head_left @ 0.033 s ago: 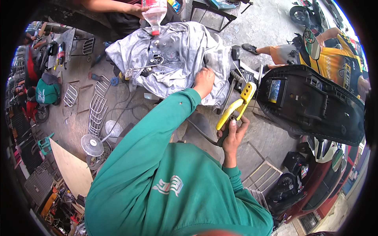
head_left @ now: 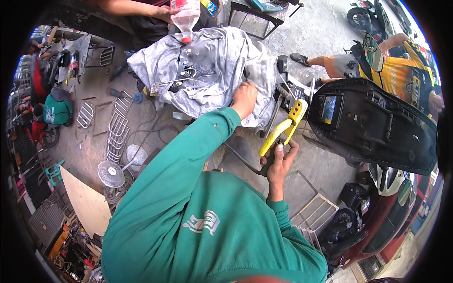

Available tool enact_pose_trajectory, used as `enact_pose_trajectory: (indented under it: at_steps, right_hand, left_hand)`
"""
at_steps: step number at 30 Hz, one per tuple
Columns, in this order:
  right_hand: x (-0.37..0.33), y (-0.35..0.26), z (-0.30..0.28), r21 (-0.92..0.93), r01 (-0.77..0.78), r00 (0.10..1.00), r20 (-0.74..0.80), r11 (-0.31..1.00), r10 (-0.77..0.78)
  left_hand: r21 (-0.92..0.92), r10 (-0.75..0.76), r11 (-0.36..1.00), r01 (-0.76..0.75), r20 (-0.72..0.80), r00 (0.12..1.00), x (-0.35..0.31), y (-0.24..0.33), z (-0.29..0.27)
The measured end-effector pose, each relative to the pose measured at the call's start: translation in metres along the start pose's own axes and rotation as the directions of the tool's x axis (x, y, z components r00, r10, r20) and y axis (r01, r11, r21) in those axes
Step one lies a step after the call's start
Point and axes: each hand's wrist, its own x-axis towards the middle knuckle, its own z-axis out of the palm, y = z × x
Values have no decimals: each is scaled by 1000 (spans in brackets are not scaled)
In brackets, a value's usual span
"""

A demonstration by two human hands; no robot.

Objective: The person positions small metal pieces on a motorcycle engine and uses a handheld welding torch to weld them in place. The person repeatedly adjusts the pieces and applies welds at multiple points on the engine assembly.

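Observation:
My right hand (head_left: 280,162) is closed round the black handle of a yellow welding electrode holder (head_left: 283,129), and a black cable (head_left: 240,158) trails off to the left from it. The holder's yellow jaws point up and away, beside the motorcycle's raised seat. My left hand (head_left: 244,100) lies on a silver-grey cloth cover (head_left: 212,101) with its fingers curled into the fabric. Metal parts (head_left: 188,73) show through an opening in the cover. Over it, another person's hand (head_left: 165,13) tips a clear plastic bottle (head_left: 186,21) with its red cap downward.
A black motorcycle seat (head_left: 377,125) stands raised at the right. Another person in a yellow shirt (head_left: 417,70) is beyond it. On the left are a fan (head_left: 111,174), metal racks (head_left: 118,127) and a plywood sheet (head_left: 85,203). Another rack (head_left: 316,210) lies at the lower right.

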Motion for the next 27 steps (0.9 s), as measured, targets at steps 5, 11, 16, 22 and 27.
enact_pose_trajectory:
  at_steps: [5, 11, 16, 22, 27]
  right_hand:
    - [7, 1, -12, 70, -5, 999, 32, 998, 2]
    - [31, 9, -27, 109, -48, 996, 78, 993, 40]
    - [57, 20, -37, 139, -121, 985, 143, 983, 101]
    - [80, 38, -42, 174, -66, 985, 167, 982, 37]
    - [84, 40, -48, 175, -117, 988, 121, 978, 97]
  left_hand:
    - [-402, 64, 913, -74, -38, 997, -25, -18, -38]
    - [-651, -169, 749, 122, -11, 986, -31, -108, -118]
    - [-203, -77, 978, 46, -145, 986, 17, -182, -152]
    - [264, 315, 925, -273, -129, 940, 56, -221, -140]
    - [244, 350, 916, -319, -95, 932, 51, -196, -143]
